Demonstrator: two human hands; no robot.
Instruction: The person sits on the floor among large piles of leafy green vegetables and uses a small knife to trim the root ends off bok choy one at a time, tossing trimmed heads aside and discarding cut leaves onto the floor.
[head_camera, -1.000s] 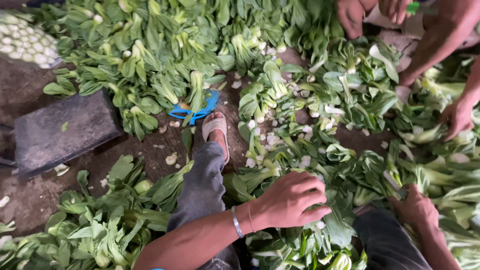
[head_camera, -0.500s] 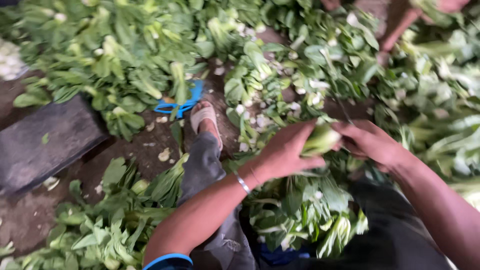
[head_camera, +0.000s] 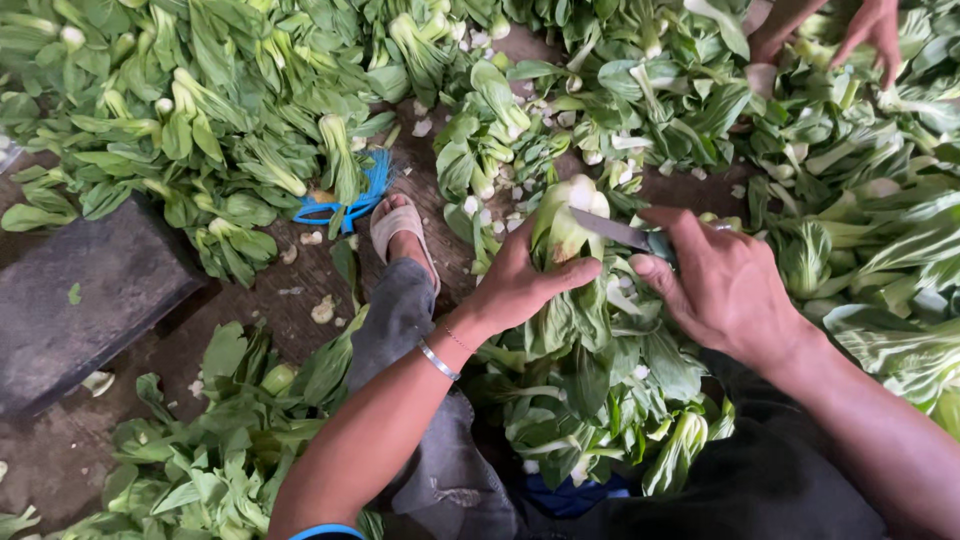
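My left hand (head_camera: 520, 285) grips a bunch of bok choy (head_camera: 565, 225) by its stalks, pale base pointing away from me. My right hand (head_camera: 725, 285) holds a small knife (head_camera: 615, 230) whose blade lies across the base of that bunch. A silver bracelet sits on my left wrist. Both hands hover over a heap of leafy greens (head_camera: 600, 400) between my knees.
Piles of bok choy (head_camera: 200, 110) cover the ground on all sides. A dark flat block (head_camera: 80, 300) lies at left. My sandalled foot (head_camera: 400, 230) rests beside a blue plastic strap (head_camera: 345, 200). Another person's hand (head_camera: 870, 30) reaches into greens at top right. Cut stem bits litter the dirt.
My left hand lifted a bunch from the heap. My right hand came in from the right and now has the knife blade set against the bunch's base.
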